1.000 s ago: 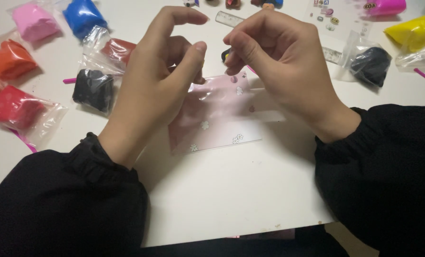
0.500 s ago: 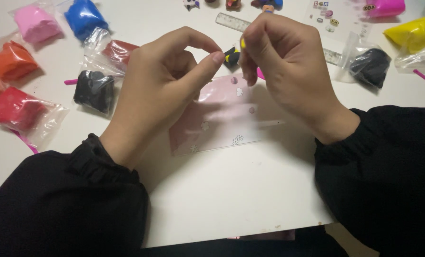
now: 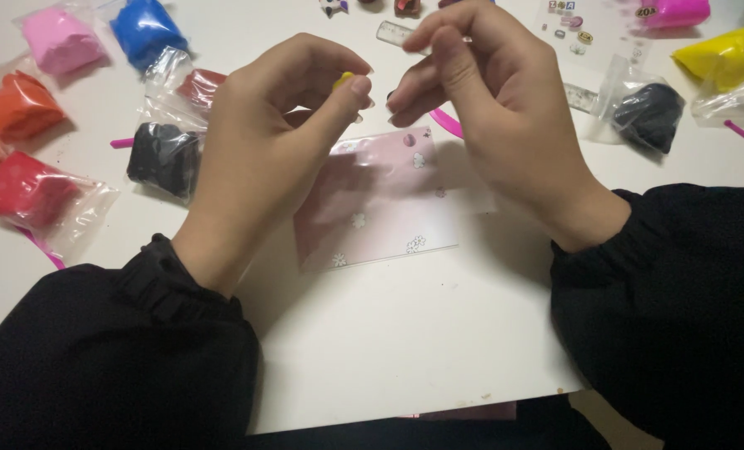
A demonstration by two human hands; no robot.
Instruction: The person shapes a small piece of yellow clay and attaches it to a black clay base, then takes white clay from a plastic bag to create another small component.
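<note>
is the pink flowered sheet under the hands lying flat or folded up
Flat. The pink flowered sheet lies spread on the white table, its edges and corners down, no crease visible; both hands hover above it.

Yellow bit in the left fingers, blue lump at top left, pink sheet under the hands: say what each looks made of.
Yellow bit: probably soft modelling clay, matte; too small to be sure, pinched by the left hand.
Blue lump: apparently the same clay, matte, inside a shiny clear plastic bag.
Pink sheet: thin, flat plastic or coated paper with white flower prints and a slight sheen.
</note>
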